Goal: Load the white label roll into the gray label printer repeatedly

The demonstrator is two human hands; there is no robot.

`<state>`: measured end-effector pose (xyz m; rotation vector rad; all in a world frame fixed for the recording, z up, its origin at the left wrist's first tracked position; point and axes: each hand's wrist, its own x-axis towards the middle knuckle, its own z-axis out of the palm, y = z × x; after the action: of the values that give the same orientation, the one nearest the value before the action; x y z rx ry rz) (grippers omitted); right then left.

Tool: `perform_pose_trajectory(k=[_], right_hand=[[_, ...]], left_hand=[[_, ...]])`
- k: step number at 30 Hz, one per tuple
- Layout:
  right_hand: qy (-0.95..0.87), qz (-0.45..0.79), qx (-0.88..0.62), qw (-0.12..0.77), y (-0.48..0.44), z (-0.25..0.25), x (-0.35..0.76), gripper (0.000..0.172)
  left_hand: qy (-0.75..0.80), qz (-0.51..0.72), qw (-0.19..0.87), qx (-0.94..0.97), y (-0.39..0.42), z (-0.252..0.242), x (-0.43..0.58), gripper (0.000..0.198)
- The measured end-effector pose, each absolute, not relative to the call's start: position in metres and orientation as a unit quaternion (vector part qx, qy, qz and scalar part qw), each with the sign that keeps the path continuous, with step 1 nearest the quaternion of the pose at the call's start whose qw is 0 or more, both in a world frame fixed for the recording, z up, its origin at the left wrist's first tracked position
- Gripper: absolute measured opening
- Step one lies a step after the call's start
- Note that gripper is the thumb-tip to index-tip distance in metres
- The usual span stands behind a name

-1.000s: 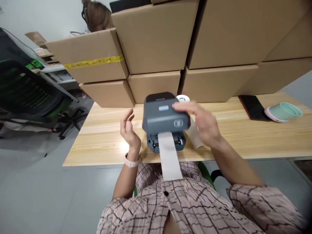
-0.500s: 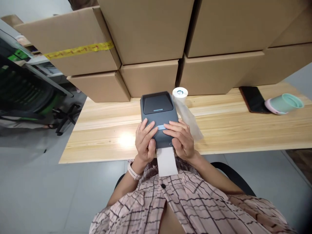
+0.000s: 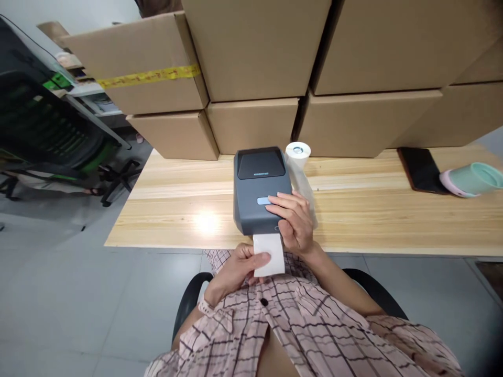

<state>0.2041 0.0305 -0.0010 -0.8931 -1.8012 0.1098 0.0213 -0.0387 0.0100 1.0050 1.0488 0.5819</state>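
Observation:
A dark grey label printer (image 3: 251,214) stands near the front edge of the wooden table. From its front a white label strip (image 3: 275,257) hangs out over the edge. My left hand (image 3: 244,266) pinches this strip, thumb on top and fingers beneath. Resting on the printer's right front part is my right hand (image 3: 294,219), its fingers spread across the lid beside the light blue button (image 3: 263,200). Behind the printer's right side stands a roll of white labels (image 3: 297,151), and a translucent strip (image 3: 302,183) runs from it along the printer's side.
Stacked cardboard boxes (image 3: 255,52) line the back of the table (image 3: 373,209). At the right lie a black phone (image 3: 420,170) and a mint green cup (image 3: 473,179) on its side. A dark office chair (image 3: 43,125) is on the left.
My left hand has left the printer's lid, moved down and taken hold of the label strip. My right hand stays on the printer. The view has shifted slightly.

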Motion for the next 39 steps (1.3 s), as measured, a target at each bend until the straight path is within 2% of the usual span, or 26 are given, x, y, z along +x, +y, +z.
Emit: perform_pose_trajectory(k=[1,3,6,9,13,14,17,19,22,24,26,31,33,35,36,39], right_hand=[[-0.76,0.045,-0.374,0.53,0.031,0.0,0.205,0.039],[-0.775,0.035,-0.369,0.511,0.03,0.004,0.208,0.039],[-0.812,-0.007,-0.368,0.453,0.028,0.018,0.213,0.039],[-0.842,-0.07,-0.364,0.392,0.024,0.038,0.216,0.039],[-0.87,-0.133,-0.347,0.326,0.025,0.062,0.21,0.039],[-0.873,-0.137,-0.343,0.319,0.027,0.065,0.208,0.037],[-0.865,-0.092,-0.347,0.35,0.033,0.064,0.207,0.029],[-0.837,-0.018,-0.363,0.409,0.034,0.053,0.211,0.026],[-0.784,0.072,-0.404,0.466,0.026,0.029,0.22,0.044],[-0.766,0.104,-0.427,0.469,0.019,0.016,0.224,0.059],[-0.759,0.132,-0.43,0.47,0.016,0.012,0.227,0.068],[-0.765,0.163,-0.393,0.483,0.046,0.044,0.227,0.078],[-0.773,0.134,-0.372,0.497,0.074,0.065,0.224,0.077],[-0.775,0.098,-0.355,0.513,0.108,0.083,0.22,0.075],[-0.773,0.085,-0.356,0.519,0.126,0.09,0.218,0.074],[-0.76,0.059,-0.386,0.519,0.175,0.107,0.212,0.073]], left_hand=[[0.457,0.253,0.725,0.449,-0.036,0.013,0.022,0.062],[0.461,0.256,0.688,0.499,-0.033,0.02,0.02,0.061],[0.489,0.292,0.541,0.619,-0.036,0.028,0.012,0.062],[0.513,0.404,0.391,0.649,-0.04,0.028,0.002,0.056],[0.546,0.545,0.194,0.606,-0.031,0.017,0.0,0.024],[0.544,0.545,0.177,0.613,-0.026,0.014,0.002,0.027],[0.527,0.501,0.227,0.648,-0.018,0.006,0.012,0.061],[0.521,0.485,0.264,0.651,-0.018,0.001,0.018,0.07],[0.521,0.493,0.297,0.63,-0.021,-0.006,0.019,0.069],[0.517,0.498,0.315,0.62,-0.021,-0.007,0.016,0.066],[0.511,0.511,0.297,0.625,-0.015,-0.003,0.012,0.063],[0.454,0.561,0.163,0.673,0.029,0.022,-0.005,0.051],[0.434,0.586,0.146,0.668,0.057,0.03,-0.01,0.047],[0.434,0.602,0.175,0.647,0.086,0.032,-0.012,0.046],[0.439,0.584,0.214,0.648,0.099,0.031,-0.012,0.052],[0.451,0.504,0.363,0.641,0.129,0.021,-0.009,0.091]])
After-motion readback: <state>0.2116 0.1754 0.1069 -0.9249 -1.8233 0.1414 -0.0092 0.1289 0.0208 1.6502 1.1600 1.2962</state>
